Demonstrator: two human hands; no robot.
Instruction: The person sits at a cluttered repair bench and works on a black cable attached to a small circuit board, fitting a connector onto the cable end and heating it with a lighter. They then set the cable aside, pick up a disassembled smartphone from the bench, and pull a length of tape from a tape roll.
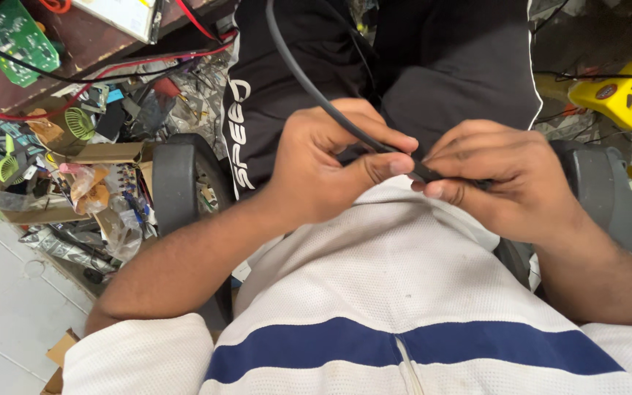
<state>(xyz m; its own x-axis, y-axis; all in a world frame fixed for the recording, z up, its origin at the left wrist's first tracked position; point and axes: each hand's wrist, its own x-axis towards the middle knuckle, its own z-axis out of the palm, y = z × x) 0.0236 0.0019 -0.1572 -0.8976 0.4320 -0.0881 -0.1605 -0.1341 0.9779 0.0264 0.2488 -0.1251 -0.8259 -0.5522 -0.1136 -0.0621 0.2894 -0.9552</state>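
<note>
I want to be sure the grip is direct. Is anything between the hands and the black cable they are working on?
Nothing visible. The left hand pinches the black cable between thumb and fingers, and the right hand grips its end bare, just above the white shirt.

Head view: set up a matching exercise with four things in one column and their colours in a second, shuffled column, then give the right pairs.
Things:
1. cable pinched by the left hand and right hand
2. circuit board on the bench, upper left
3. plastic crate at the right edge
4. stripe across the white shirt

Colours:
A. yellow
B. blue
C. black
D. green

Pairs: 1-C, 2-D, 3-A, 4-B
</note>
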